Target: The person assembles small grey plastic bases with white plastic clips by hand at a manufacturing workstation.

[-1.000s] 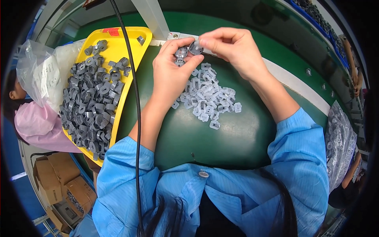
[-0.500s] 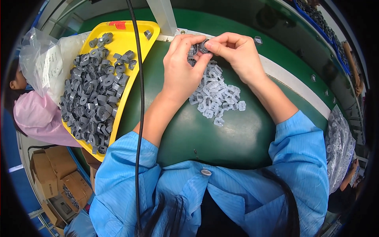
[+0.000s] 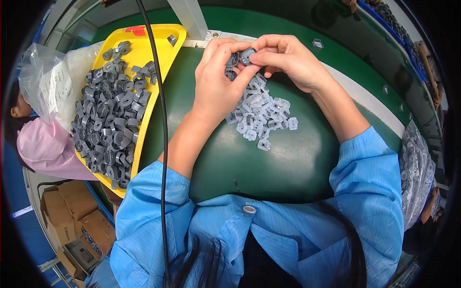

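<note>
My left hand [image 3: 222, 72] is closed round several grey plastic parts, and one round grey plastic part [image 3: 247, 56] sits at its fingertips. My right hand [image 3: 288, 60] pinches that same part from the other side, thumb on its face. More grey parts show under the left fingers, half hidden by the palm. Just below both hands, a loose pile of translucent white plastic pieces [image 3: 261, 113] lies on the green table [image 3: 230, 165]. To the left, a yellow tray [image 3: 165, 53] holds a heap of grey plastic parts [image 3: 108, 115].
A black cable [image 3: 163, 120] hangs between the tray and my left arm. Beyond a pale rail [image 3: 355, 91] runs a green surface with a few small pieces. Plastic bags [image 3: 72, 79] lie behind the tray, near a person in a pink sleeve [image 3: 50, 144]. Cardboard boxes [image 3: 72, 206] stand lower left.
The right hand has turned a little, and the round grey part now tilts its face more upward. The whole view has shifted slightly; the piles look the same.
</note>
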Action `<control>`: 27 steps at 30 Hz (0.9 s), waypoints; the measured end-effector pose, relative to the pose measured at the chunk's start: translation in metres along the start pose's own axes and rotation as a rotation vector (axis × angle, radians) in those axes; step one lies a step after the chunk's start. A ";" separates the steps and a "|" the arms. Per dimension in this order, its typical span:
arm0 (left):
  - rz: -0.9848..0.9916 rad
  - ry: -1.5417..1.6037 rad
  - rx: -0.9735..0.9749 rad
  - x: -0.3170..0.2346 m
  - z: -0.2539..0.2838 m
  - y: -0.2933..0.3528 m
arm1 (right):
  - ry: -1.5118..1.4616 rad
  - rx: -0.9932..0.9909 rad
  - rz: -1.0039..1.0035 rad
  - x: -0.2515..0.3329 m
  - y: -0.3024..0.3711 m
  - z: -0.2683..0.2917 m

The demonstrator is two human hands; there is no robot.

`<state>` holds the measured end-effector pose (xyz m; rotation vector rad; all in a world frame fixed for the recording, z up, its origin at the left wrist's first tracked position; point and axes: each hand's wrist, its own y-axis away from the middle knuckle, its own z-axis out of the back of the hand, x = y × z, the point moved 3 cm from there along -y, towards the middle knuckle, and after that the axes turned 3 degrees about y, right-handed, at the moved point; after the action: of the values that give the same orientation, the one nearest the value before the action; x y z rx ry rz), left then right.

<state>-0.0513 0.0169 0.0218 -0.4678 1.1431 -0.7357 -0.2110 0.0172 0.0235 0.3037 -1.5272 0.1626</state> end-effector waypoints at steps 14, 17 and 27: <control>-0.057 0.093 0.314 -0.008 0.008 0.000 | 0.108 0.140 -0.075 0.008 0.007 0.008; -0.073 0.071 0.342 -0.011 0.011 -0.003 | 0.196 0.167 -0.061 0.015 0.007 0.005; -0.036 0.101 0.111 -0.011 0.010 -0.005 | -0.295 0.101 -0.029 0.004 0.004 0.008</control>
<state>-0.0460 0.0209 0.0356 -0.3623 1.1838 -0.8575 -0.2193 0.0181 0.0278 0.4451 -1.8086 0.1779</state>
